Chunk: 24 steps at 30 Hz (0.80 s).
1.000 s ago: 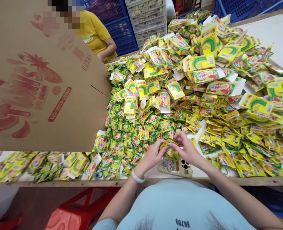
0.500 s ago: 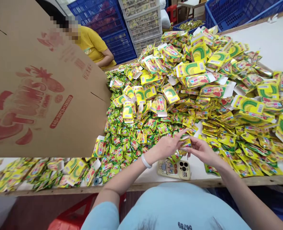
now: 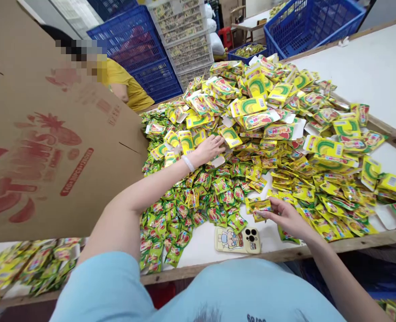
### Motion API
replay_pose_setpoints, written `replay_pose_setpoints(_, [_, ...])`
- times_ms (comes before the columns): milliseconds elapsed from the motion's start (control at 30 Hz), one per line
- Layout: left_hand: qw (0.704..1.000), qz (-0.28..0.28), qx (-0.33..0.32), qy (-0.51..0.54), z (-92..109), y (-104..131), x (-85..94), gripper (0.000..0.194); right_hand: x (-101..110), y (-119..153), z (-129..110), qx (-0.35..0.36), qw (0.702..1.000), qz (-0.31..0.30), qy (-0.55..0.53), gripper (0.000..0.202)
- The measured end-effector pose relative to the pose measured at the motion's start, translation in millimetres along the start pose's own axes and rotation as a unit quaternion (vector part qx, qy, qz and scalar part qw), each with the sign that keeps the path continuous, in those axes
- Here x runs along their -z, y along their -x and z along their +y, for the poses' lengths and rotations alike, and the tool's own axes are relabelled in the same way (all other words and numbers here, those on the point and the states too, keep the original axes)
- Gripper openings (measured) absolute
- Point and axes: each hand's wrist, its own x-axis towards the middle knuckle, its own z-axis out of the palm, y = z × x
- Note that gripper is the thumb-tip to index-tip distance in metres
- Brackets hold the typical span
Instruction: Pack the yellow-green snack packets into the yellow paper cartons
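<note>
My left hand (image 3: 210,150) reaches over the heap and lies on a small candy box, fingers closed around its upper end. A yellow box (image 3: 230,137) with a green arc touches the fingertips. Lower right, my right hand (image 3: 283,215) pinches yellow candy packets (image 3: 260,208) between thumb and fingers, just above the white tabletop. Green packets (image 3: 223,185) spread between and left of the hands. Yellow packets (image 3: 332,214) lie in rows right of my right hand. A phone in a cream case (image 3: 236,240) rests near the table edge.
A large printed carton (image 3: 60,165) stands at the left. Behind it sits a person in a yellow shirt (image 3: 127,85). Blue crates (image 3: 151,53) and white crates (image 3: 184,38) are stacked behind the table. An open blue crate (image 3: 310,27) stands at the back right.
My left hand has left my right hand and moved up and left to the boxes. My right hand still holds packets, slightly lower and farther right. The view has shifted.
</note>
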Motion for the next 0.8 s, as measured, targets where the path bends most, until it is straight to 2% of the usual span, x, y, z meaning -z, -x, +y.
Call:
replay_pose_setpoints(100, [0.999, 0.022, -0.007, 0.029, 9.7, 17.9, 6.4, 0.026, 14.4, -0.9, -6.1, -0.01, 0.998, 0.04, -0.037, 0.041])
replay_pose_setpoints(167, [0.986, 0.072, 0.009, 0.149, 28.4, 36.5, -1.2, 0.031, 20.3, -3.5, -16.4, -0.005, 0.994, 0.085, -0.063, 0.042])
replay_pose_setpoints(200, [0.962, 0.106, 0.025, 0.249, 42.2, 46.4, -9.0, 0.032, 20.7, -5.2, -23.9, 0.004, 0.991, 0.11, -0.075, 0.043])
replay_pose_setpoints(233, [0.92, 0.133, 0.045, 0.366, 58.3, 55.8, -18.9, 0.036, 19.1, -7.0, -32.8, 0.02, 0.987, 0.133, -0.084, 0.044])
replay_pose_setpoints(300, [0.806, 0.134, 0.088, 0.57, 93.8, 71.6, -41.2, 0.044, 11.5, -11.6, -53.0, 0.066, 0.98, 0.165, -0.085, 0.042])
replay_pose_setpoints(367, [0.714, 0.105, 0.126, 0.68, 126.2, 81.7, -61.2, 0.05, 1.9, -18.0, -71.7, 0.132, 0.974, 0.178, -0.053, 0.035])
replay_pose_setpoints(400, [0.682, 0.091, 0.14, 0.712, 139.1, 84.5, -68.6, 0.055, -1.9, -21.6, -78.6, 0.168, 0.97, 0.173, -0.026, 0.032])
replay_pose_setpoints(467, [0.643, 0.072, 0.152, 0.747, 156.4, 87.0, -77.0, 0.066, -5.2, -28.5, -85.5, 0.226, 0.963, 0.142, 0.048, 0.025])
replay_pose_setpoints(533, [0.633, 0.069, 0.156, 0.755, 163.8, 88.0, -77.3, 0.076, -2.4, -33.4, -84.7, 0.251, 0.954, 0.093, 0.136, 0.02])
replay_pose_setpoints(567, [0.639, 0.071, 0.156, 0.75, 164.8, 88.7, -75.2, 0.079, 0.5, -34.7, -82.8, 0.253, 0.948, 0.066, 0.18, 0.019])
replay_pose_setpoints(633, [0.672, 0.067, 0.157, 0.721, 163.9, 90.7, -69.1, 0.084, 6.3, -35.5, -79.4, 0.252, 0.934, 0.011, 0.255, 0.018])
replay_pose_setpoints(733, [0.731, 0.024, 0.144, 0.667, 159.7, 92.3, -62.9, 0.092, 11.0, -34.3, -81.9, 0.242, 0.904, -0.087, 0.342, 0.015])
replay_pose_setpoints(800, [0.749, -0.001, 0.136, 0.649, 156.9, 90.5, -63.6, 0.096, 13.2, -33.6, -89.0, 0.23, 0.889, -0.137, 0.372, 0.016])
